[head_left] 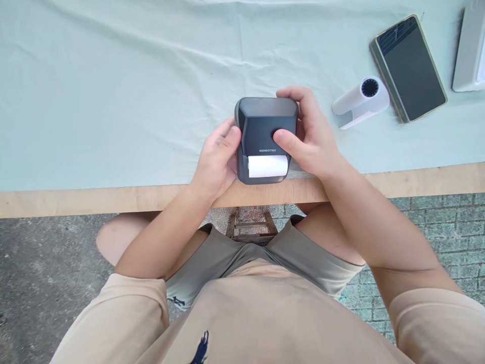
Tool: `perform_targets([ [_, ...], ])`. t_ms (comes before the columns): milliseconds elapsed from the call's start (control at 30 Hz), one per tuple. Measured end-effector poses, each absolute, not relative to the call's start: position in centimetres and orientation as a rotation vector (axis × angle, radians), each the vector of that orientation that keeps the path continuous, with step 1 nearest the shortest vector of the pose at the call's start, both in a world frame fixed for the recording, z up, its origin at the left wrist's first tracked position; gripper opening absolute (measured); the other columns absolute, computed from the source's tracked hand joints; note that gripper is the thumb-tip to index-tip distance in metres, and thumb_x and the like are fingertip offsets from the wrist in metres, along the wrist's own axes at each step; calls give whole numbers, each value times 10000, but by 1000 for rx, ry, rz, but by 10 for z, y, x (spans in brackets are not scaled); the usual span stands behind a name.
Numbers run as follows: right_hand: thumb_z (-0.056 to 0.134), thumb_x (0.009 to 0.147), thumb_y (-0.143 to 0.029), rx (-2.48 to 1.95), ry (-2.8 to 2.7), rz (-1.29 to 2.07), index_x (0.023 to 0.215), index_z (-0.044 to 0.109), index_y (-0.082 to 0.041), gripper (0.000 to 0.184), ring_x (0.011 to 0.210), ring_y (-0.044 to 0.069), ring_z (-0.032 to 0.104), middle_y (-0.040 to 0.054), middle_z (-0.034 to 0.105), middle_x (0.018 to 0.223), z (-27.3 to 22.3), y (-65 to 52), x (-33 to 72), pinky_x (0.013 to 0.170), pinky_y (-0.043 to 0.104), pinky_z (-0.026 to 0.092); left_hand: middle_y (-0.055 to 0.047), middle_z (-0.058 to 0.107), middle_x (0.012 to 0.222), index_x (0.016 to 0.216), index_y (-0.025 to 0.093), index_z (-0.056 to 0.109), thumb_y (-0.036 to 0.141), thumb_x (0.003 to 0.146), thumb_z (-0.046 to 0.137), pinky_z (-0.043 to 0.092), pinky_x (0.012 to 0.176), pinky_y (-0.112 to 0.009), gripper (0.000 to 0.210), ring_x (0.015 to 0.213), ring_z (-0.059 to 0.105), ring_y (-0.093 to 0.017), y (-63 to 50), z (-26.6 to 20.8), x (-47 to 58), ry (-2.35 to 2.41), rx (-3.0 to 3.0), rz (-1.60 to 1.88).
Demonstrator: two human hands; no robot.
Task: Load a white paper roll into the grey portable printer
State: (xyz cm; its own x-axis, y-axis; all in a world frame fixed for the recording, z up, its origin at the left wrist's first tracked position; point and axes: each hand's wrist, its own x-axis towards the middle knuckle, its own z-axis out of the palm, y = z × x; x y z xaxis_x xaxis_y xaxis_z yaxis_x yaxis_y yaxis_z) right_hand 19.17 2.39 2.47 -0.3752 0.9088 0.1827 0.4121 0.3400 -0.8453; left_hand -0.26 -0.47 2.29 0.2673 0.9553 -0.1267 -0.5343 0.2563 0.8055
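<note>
A dark grey label printer marked NIIMBOT is held between my two hands above the table's front edge. White label paper sticks out of the slot at its near end. My left hand grips the printer's left side, its thumb along the edge and the other fingers mostly hidden beneath. My right hand clasps the right side, with the thumb resting on the top face and the index finger at the far right corner.
A white roll of labels lies to the right, close to a phone with a dark screen. At the far right edge stands a white object, partly cut off. Pale green cloth covers the table behind its bare wooden front edge.
</note>
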Motion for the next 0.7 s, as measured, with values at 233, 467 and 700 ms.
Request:
perform_targets([
  [233, 503, 891, -665, -1102, -1960, 1011, 1375, 322, -310, 627, 890, 157, 637, 49, 589, 1213, 26, 23, 193, 659, 277, 547, 4, 713, 1015, 1044, 261, 700, 482, 952, 552, 605, 861, -250, 281, 1077, 695, -167, -3, 20, -2, 776, 708, 1115],
  [467, 734, 748, -602, -962, -2104, 1069, 1486, 203, -322, 951, 1257, 230, 536, 97, 424, 1478, 33, 28, 205, 881, 326, 586, -5, 731, 979, 993, 256, 725, 484, 933, 580, 589, 946, -252, 277, 1207, 649, -184, -3, 19, 0, 754, 743, 1170],
  [700, 647, 752, -737, -1018, -2023, 488, 1218, 508, -297, 656, 928, 192, 596, 49, 571, 1082, 50, 32, 204, 636, 309, 518, 4, 733, 988, 1061, 243, 723, 414, 981, 521, 595, 864, -248, 277, 1058, 712, -166, -2, 17, -1, 766, 718, 1164],
])
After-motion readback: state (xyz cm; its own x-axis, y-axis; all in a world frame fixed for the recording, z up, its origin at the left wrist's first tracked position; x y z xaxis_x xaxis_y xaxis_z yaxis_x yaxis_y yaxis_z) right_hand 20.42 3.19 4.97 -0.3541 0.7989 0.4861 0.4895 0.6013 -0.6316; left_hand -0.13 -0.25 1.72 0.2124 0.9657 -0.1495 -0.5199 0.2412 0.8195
